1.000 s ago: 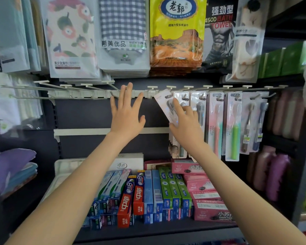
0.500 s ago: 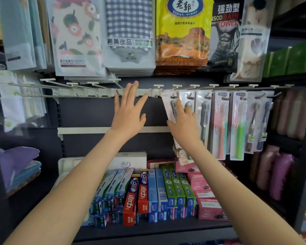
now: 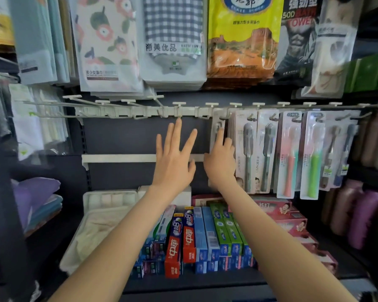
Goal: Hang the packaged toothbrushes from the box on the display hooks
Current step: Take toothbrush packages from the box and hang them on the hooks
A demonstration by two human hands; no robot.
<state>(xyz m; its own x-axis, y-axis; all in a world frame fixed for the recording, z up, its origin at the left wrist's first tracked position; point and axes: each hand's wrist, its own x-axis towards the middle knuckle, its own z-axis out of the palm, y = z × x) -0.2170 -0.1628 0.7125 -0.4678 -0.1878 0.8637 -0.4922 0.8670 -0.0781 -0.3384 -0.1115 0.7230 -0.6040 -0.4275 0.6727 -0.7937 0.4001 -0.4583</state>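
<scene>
The left hand (image 3: 175,158) is open, fingers straight and spread, holding nothing, its middle fingertip just under the hook rail (image 3: 140,112). Just beside its thumb, the right hand (image 3: 219,164) holds a toothbrush pack (image 3: 217,127) by its face, forefinger running up along it and the other fingers curled at its edge; the thumb is hidden. The pack stands upright, long axis vertical, its top at the rail directly above the right hand. That hand is the nearer one, and the coming move looks like a short push back onto a hook; whether the hole already sits on it I cannot tell. Against the right hand's outer side the hung packs (image 3: 247,153) dangle in a row. Under both forearms stand toothpaste cartons (image 3: 190,240); further out past the left forearm a white tray (image 3: 90,197) holds something pale. The supply box I cannot pick out
</scene>
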